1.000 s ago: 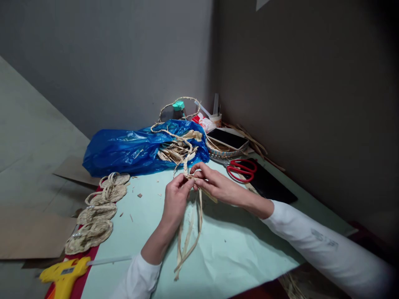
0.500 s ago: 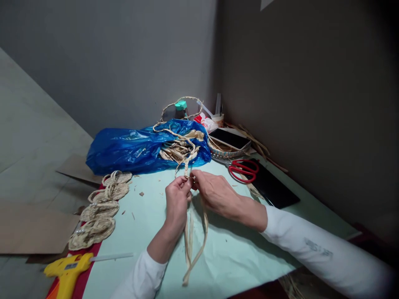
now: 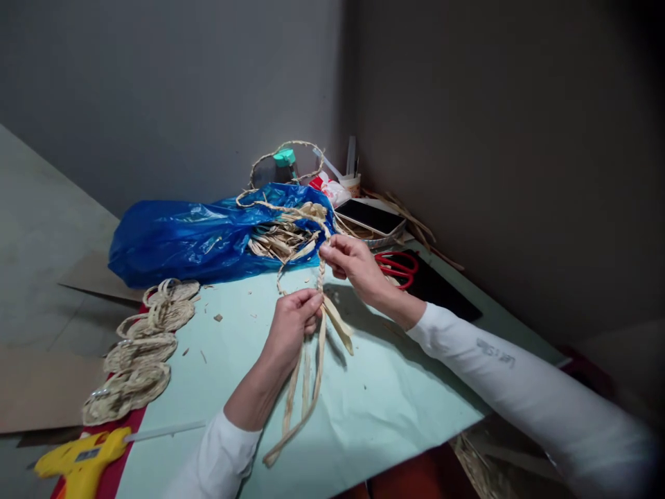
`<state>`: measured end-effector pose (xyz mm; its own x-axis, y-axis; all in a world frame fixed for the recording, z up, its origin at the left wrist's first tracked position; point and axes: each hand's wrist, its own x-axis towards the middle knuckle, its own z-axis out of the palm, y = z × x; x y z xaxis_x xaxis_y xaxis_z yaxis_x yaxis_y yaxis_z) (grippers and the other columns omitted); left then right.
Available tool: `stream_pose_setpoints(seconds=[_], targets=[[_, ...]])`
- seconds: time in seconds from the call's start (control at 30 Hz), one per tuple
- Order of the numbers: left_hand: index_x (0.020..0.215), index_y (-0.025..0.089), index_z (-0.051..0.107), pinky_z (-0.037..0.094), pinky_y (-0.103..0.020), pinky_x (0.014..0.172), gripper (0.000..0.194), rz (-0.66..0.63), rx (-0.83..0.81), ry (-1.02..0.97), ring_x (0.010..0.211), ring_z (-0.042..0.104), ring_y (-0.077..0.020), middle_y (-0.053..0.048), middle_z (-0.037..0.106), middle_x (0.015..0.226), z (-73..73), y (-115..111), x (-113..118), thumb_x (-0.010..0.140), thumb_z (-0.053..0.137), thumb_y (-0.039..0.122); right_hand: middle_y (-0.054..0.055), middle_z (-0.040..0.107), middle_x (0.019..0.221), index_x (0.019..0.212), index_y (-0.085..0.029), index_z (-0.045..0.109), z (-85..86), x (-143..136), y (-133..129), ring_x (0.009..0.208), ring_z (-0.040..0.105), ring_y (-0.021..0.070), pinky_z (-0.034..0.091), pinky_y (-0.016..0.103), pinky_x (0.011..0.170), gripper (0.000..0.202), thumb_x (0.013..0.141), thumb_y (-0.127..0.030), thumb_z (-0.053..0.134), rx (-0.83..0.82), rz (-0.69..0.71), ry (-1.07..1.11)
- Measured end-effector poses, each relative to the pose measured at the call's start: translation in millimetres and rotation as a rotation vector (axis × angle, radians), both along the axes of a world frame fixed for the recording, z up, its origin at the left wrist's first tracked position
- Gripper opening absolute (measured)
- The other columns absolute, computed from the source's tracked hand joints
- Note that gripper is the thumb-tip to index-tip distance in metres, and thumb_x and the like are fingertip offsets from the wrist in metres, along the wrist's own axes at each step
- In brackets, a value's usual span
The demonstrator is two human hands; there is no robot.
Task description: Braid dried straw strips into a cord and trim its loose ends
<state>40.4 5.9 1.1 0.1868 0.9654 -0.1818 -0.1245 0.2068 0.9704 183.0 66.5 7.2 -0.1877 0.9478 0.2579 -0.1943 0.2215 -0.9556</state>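
Observation:
A thin straw braid (image 3: 321, 272) runs between my two hands over the pale green sheet. My left hand (image 3: 297, 319) pinches its lower end, and loose flat strands (image 3: 318, 367) hang down below the fingers. Higher up, my right hand (image 3: 353, 267) grips the same braid between thumb and fingers. The braid's finished length trails back over a blue plastic bag (image 3: 181, 239) and loops up near a green-capped jar (image 3: 285, 158). Dry straw strips (image 3: 280, 239) fill the bag's open mouth.
Woven straw pieces (image 3: 140, 346) line the left edge, with a yellow glue gun (image 3: 88, 454) nearer. Red-handled scissors (image 3: 402, 269) and a black flat object (image 3: 447, 291) lie right. Behind them, a phone (image 3: 370, 216) rests on a round tray, beside a cup (image 3: 351, 184).
My right hand has moved up along the braid, away from my left hand, which stays at the lower end. A wide strand now sticks out to the right. The camera view has shifted slightly.

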Motion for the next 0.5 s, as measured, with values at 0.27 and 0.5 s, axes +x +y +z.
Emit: stream_pose_setpoints(seconds=[0.27, 0.5], targets=[[0.063, 0.014, 0.058, 0.015, -0.017, 0.040, 0.024, 0.190, 0.060, 0.034, 0.041, 0.026, -0.0027, 0.007, 0.040, 0.050, -8.3, 7.7, -3.7, 0.073, 0.070, 0.032, 0.000, 0.062, 0.075, 0.083, -0.019, 0.052, -19.6, -7.4, 14.6, 0.063, 0.058, 0.0120, 0.049, 0.026, 0.060, 0.020, 0.083, -0.037, 0.059, -0.164, -0.024, 0.014], [0.068, 0.012, 0.056, 0.014, -0.013, 0.034, 0.019, 0.363, 0.029, -0.364, 0.035, 0.019, 0.0009, 0.011, 0.033, 0.049, 17.6, 23.8, -32.9, 0.071, 0.075, 0.017, 0.007, 0.066, 0.104, 0.114, -0.017, 0.056, -8.4, -22.9, -32.4, 0.095, 0.061, 0.0200, 0.050, 0.031, 0.079, 0.029, 0.085, -0.020, 0.056, 0.049, 0.541, -0.301]])
